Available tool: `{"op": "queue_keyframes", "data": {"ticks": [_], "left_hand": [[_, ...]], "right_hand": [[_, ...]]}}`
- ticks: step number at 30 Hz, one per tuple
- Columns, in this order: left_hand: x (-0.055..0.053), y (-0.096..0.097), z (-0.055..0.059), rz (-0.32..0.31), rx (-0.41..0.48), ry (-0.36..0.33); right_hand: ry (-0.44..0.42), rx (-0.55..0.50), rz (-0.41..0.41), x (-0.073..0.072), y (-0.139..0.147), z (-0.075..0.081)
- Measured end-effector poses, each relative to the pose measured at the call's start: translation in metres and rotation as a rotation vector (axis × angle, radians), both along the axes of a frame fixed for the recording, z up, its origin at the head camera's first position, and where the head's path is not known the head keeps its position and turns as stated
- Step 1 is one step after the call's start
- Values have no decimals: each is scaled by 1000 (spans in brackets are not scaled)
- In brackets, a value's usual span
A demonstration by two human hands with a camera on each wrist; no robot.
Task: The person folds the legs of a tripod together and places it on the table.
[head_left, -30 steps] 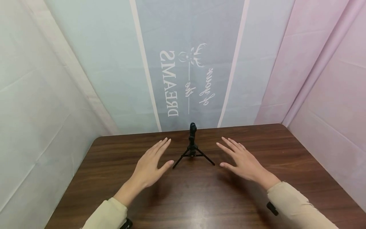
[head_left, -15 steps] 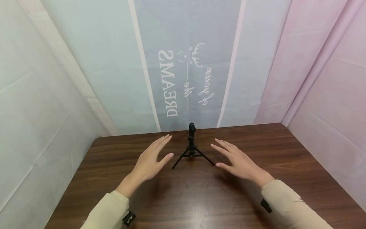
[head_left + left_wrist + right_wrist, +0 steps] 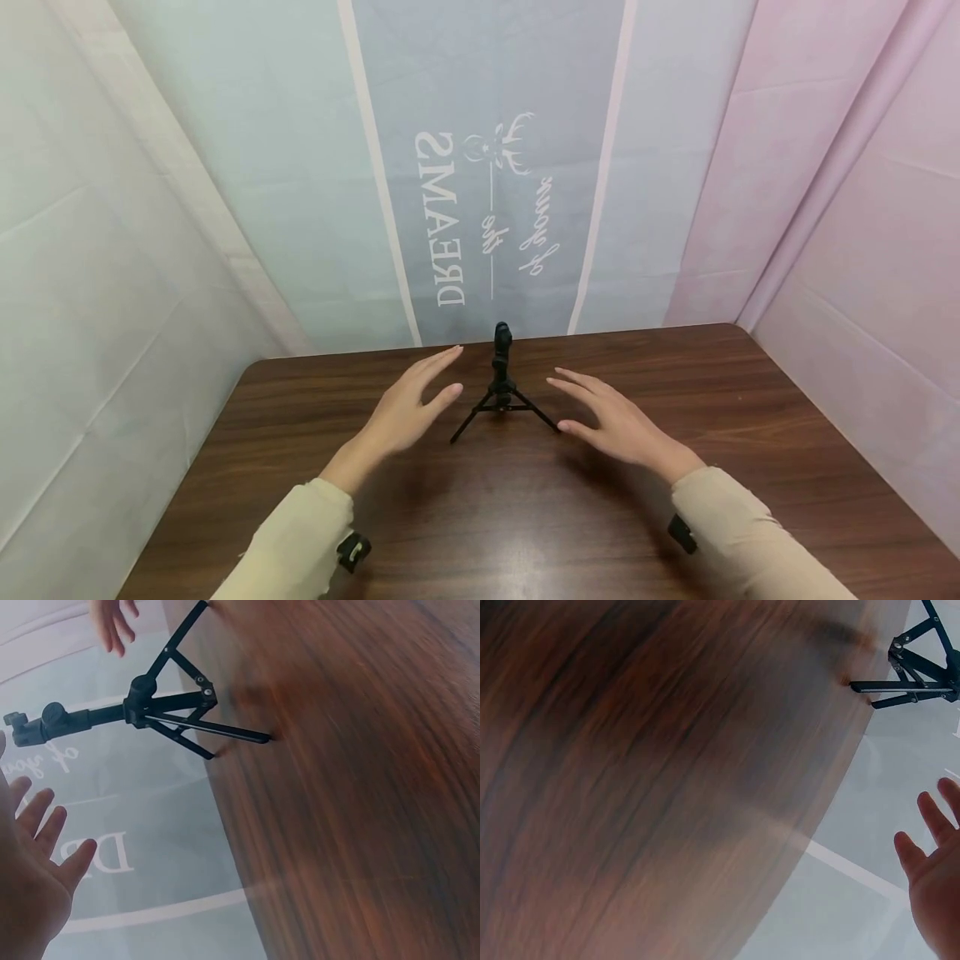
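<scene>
A small black tripod (image 3: 502,375) stands upright on the brown wooden table (image 3: 510,517), near its far edge, with its legs spread. To its left my left hand (image 3: 405,408) hovers above the table, fingers extended and thumb apart, holding nothing. On the other side my right hand (image 3: 618,421) is held the same way, its thumb tip close to the tripod's right leg; whether they touch I cannot tell. The left wrist view shows the tripod (image 3: 139,705) side on, with knobs along its column. In the right wrist view only the tripod's legs (image 3: 919,679) show.
Behind the table hangs a pale blue fabric backdrop (image 3: 495,67) with mirrored lettering. Light fabric walls close in the left side (image 3: 90,292) and the right side (image 3: 877,275). A small black device (image 3: 354,550) is strapped at the left wrist, another device (image 3: 681,533) at the right.
Both hands have moved inward, nearer to the tripod from either side; the left has also gone slightly forward. In the head view the tripod stays in nearly the same place.
</scene>
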State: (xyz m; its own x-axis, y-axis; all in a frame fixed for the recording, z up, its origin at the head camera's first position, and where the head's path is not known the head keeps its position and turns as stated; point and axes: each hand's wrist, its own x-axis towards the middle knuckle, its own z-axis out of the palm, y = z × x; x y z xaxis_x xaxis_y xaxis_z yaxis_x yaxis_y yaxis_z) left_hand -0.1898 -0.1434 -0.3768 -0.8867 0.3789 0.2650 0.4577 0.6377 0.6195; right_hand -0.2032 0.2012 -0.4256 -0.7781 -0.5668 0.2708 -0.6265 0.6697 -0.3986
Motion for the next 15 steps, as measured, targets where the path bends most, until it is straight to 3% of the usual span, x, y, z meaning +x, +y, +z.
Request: {"op": "queue_keyframes", "data": {"ticks": [9,15], "left_hand": [[-11,13,3,8,118,-62],[-17,22,5,-10,211,-101]], "right_hand": [[-172,-119,-39,-3,-6,-5],[-206,-163,-44,-6,-9,-10]]}}
